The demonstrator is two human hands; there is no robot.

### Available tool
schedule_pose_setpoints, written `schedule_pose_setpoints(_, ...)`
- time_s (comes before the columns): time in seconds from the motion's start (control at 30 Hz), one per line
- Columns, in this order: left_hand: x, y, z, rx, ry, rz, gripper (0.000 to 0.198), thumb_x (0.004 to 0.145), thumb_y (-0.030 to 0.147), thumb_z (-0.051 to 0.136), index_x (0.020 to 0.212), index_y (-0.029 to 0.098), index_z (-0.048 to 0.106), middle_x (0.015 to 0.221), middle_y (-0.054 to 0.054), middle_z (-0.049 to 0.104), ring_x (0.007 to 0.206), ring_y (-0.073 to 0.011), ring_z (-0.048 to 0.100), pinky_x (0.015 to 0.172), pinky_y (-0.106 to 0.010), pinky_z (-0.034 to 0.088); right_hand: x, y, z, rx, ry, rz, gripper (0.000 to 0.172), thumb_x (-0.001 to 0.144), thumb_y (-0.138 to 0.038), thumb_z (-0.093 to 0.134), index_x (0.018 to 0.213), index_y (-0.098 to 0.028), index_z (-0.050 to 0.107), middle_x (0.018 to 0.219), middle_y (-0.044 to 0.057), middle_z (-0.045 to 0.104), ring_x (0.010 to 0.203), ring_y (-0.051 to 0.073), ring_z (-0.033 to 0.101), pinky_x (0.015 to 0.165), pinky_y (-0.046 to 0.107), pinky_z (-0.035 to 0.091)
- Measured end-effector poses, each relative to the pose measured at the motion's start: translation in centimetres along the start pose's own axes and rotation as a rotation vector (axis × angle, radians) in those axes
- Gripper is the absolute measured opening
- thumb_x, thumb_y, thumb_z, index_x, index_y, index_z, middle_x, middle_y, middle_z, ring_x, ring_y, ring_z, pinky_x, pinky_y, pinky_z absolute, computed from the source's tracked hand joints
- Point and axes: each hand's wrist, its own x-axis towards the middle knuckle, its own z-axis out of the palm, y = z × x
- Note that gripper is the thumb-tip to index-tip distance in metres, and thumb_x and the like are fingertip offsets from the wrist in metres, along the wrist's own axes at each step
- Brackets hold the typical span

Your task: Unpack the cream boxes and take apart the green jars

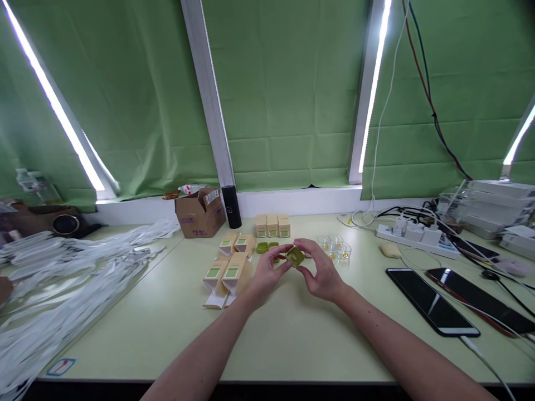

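Observation:
A small square olive-green container [295,256] is held up above the table between both hands. The fingertips of my left hand [270,272] pinch its left side. On its right side, my right hand [321,270] grips it with thumb and fingers. Just behind my left hand lie similar green pieces [262,247]. Left of my hands stand several kraft-paper boxes with green windows [237,274], the front ones with their flaps hanging open. Beyond my right hand sits a group of clear cups [334,245] with something yellowish at the bottom.
Three closed boxes [272,225] stand at the back, near a black cylinder [231,206] and a brown carton [200,213]. White strips [104,289] cover the left side. Two phones [432,301], cables and a power strip [418,239] lie on the right.

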Motion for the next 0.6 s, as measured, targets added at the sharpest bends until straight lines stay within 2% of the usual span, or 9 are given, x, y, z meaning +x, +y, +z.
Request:
schedule_pose_setpoints(0.1, 0.02, 0.21, 0.26, -0.017, -0.005, -0.015, 0.044, 0.085, 0.039, 0.081, 0.125, 0.024, 0.072, 0.128, -0.012, 0.073, 0.119, -0.0298, 0.068, 0.103, -0.046, 0.052, -0.03, 0.17, 0.1, 0.052, 0.043, 0.049, 0.064, 0.092, -0.015, 0.063, 0.151, -0.031, 0.043, 0.142, 0.014, 0.057, 0.133, 0.034, 0.059, 0.107, 0.06, 0.058)
schedule_pose_setpoints(0.2, 0.08, 0.28, 0.36, -0.012, 0.001, -0.023, 0.045, 0.083, 0.031, 0.081, 0.126, 0.023, 0.071, 0.128, -0.012, 0.073, 0.118, -0.0292, 0.068, 0.103, -0.047, 0.052, -0.07, 0.06, 0.21, 0.078, 0.03, 0.07, 0.061, 0.094, -0.016, 0.061, 0.15, -0.031, 0.044, 0.142, 0.014, 0.057, 0.134, 0.033, 0.058, 0.108, 0.059, 0.058)
schedule_pose_setpoints(0.4, 0.2, 0.03, 0.41, 0.091, 0.106, -0.047, 0.042, 0.076, 0.022, 0.084, 0.117, 0.023, 0.071, 0.12, -0.01, 0.072, 0.109, -0.0248, 0.066, 0.1, -0.045, 0.052, -0.08, -0.23, 0.26, 0.059, 0.038, 0.075, 0.056, 0.095, -0.015, 0.056, 0.148, -0.03, 0.046, 0.144, 0.014, 0.056, 0.139, 0.033, 0.054, 0.111, 0.06, 0.054)
schedule_pose_setpoints(0.5, 0.05, -0.02, 0.55, 0.205, 0.194, -0.011, 0.041, 0.072, 0.023, 0.089, 0.109, 0.024, 0.072, 0.113, -0.007, 0.069, 0.105, -0.0234, 0.064, 0.097, -0.043, 0.052, 0.1, -0.23, 0.17, -0.055, 0.075, 0.042, 0.048, 0.092, -0.015, 0.06, 0.138, -0.03, 0.056, 0.133, 0.013, 0.062, 0.131, 0.035, 0.056, 0.107, 0.062, 0.054)
schedule_pose_setpoints(0.6, -0.23, 0.01, 0.7, 0.281, 0.235, 0.075, 0.04, 0.069, 0.024, 0.091, 0.104, 0.024, 0.073, 0.11, -0.006, 0.064, 0.106, -0.0236, 0.062, 0.096, -0.041, 0.052, 0.3, -0.13, 0.15, -0.177, 0.129, 0.004, 0.035, 0.089, -0.014, 0.063, 0.12, -0.03, 0.067, 0.114, 0.011, 0.064, 0.114, 0.034, 0.06, 0.093, 0.058, 0.057)
